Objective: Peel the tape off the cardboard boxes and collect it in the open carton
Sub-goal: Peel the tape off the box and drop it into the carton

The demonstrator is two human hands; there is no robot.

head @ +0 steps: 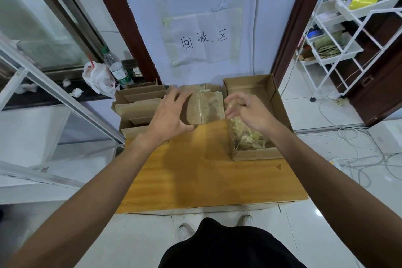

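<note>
Separately in hands (168,113) (248,113) — box (206,109), tape (231,102)

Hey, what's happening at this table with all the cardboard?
A person stands at a wooden table stripping tape off boxes. Their left hand grips a small cardboard box, while the right hand seems to pinch a clear strip of tape above the open carton, which holds a tangle of peeled tape. More stacked boxes sit at the table's left edge.
</note>
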